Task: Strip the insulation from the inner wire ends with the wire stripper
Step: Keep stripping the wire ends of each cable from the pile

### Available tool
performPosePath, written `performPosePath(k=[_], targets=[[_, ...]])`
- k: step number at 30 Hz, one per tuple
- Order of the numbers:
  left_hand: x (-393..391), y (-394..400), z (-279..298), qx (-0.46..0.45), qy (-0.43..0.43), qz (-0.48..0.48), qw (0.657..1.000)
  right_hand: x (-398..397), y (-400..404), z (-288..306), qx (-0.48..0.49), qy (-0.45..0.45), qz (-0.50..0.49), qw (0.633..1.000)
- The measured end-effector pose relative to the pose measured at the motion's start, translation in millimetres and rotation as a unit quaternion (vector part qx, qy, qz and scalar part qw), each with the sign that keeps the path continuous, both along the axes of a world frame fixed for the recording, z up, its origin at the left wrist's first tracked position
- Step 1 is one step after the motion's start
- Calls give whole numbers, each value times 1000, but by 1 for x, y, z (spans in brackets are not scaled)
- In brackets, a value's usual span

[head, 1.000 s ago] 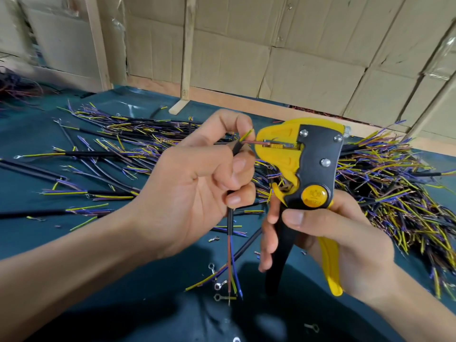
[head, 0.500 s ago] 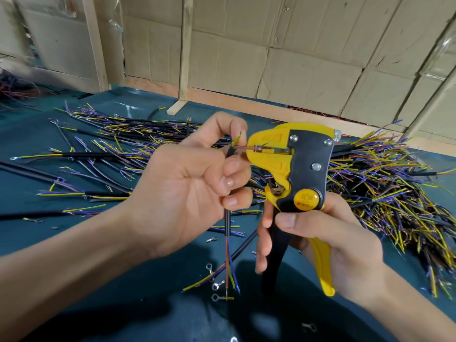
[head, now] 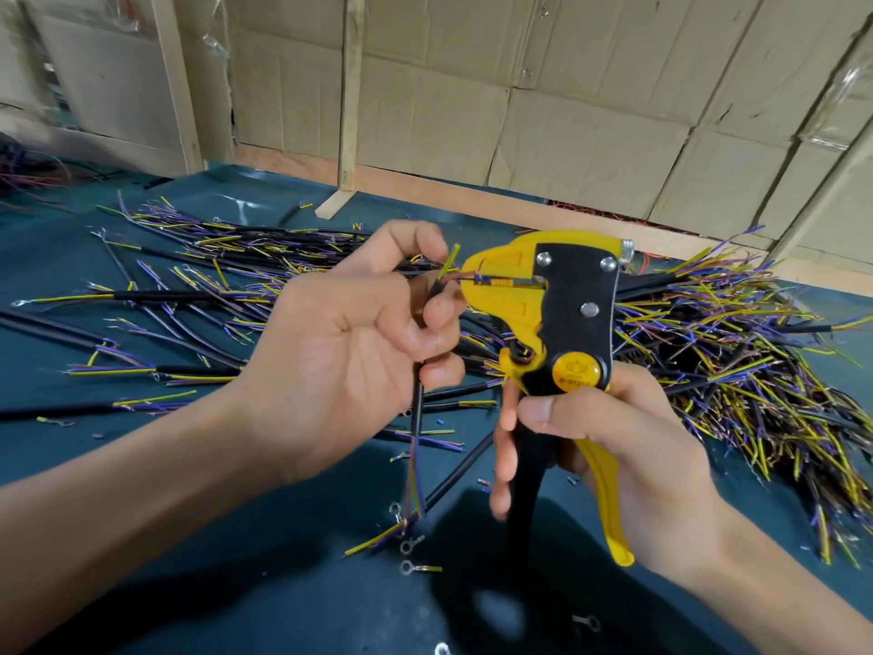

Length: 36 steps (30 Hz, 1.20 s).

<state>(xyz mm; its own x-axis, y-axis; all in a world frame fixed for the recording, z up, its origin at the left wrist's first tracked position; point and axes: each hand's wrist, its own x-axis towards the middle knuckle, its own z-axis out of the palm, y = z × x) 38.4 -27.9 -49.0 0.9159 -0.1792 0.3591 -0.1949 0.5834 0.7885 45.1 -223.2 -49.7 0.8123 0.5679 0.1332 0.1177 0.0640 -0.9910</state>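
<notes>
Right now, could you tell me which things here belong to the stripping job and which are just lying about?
In the job:
- wire stripper, gripped by the right hand
- black cable, held by the left hand
- its inner wires, in the stripper's mouth

Lying about:
- pile of cut cables, right
- scattered cables, left
- ring terminals on the blue mat

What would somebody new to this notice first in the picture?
The yellow and black stripper, held upright mid-frame in the right hand, its head closed on thin inner wires. The left hand beside it grips the black cable feeding those wires in. Behind both, a big pile of cut cables with yellow and purple ends spreads over the dark table.
</notes>
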Motion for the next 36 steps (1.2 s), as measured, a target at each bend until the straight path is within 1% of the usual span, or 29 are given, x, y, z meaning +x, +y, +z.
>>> performPosePath(k=[4, 5, 7, 9, 11, 15, 18, 22, 25, 29, 36], targets=[[3, -4, 3, 26, 43, 76, 996, 3, 5, -5, 9, 58, -69, 996], [3, -7, 4, 34, 49, 98, 993, 4, 6, -6, 14, 63, -69, 996], [5, -11, 3, 49, 54, 140, 987, 8, 6, -8, 37, 70, -37, 996], [5, -10, 5, 54, 45, 173, 982, 12, 3, -9, 59, 78, -8, 995], [5, -6, 7, 58, 34, 195, 979, 13, 2, -11, 69, 72, 0, 995], [5, -1, 10, 67, 12, 202, 977, 14, -2, -12, 75, 45, 0, 996], [4, -2, 12, 64, 28, 201, 977, 12, -2, -10, 67, 35, -2, 997], [2, -2, 15, 44, 34, 168, 984, 9, 0, -9, 43, 11, -20, 999], [-1, -4, 16, 45, 24, 163, 985, 7, 0, -9, 39, -3, -27, 999], [-4, -7, 17, 51, 23, 167, 984, 4, 2, -8, 49, -9, -24, 998], [-9, -9, 19, 84, 25, 174, 981, 4, 3, -11, 56, 13, -21, 998]])
